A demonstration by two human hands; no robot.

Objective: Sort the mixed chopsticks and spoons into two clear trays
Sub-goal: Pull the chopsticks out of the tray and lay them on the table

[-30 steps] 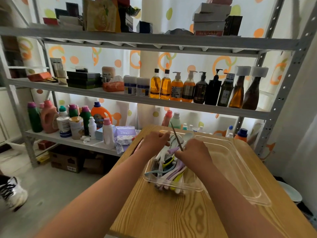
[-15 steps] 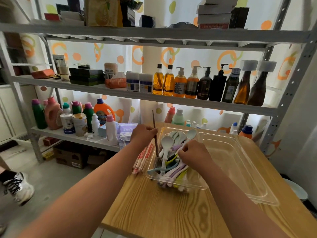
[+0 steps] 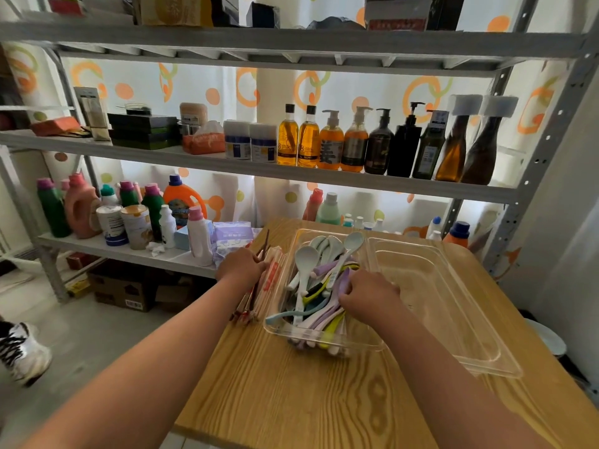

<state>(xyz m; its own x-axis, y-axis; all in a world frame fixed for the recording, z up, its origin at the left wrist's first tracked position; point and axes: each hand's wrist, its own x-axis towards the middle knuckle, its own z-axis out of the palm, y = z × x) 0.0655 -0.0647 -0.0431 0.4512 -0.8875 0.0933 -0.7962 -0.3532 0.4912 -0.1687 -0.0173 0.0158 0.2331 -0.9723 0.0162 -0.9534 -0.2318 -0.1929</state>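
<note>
The left hand [image 3: 241,266] pinches dark brown wooden chopsticks [image 3: 264,246] over the paper-sleeved chopstick bundle [image 3: 270,280], at nine o'clock of the clear plastic spoon tray [image 3: 372,343]. They would best be laid parallel. The right hand [image 3: 369,298] curls among the pastel spoons [image 3: 306,257]; I cannot tell what it holds. An amber shelf bottle [image 3: 330,147] reads 姜, and the red print on the sleeves is illegible.

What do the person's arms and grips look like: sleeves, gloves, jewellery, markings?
Both forearms are bare as far as the frame shows: no sleeves, watch or bracelet. The left grip and right grip are ungloved hands; no rings show on the visible fingers. No markings seen.
</note>
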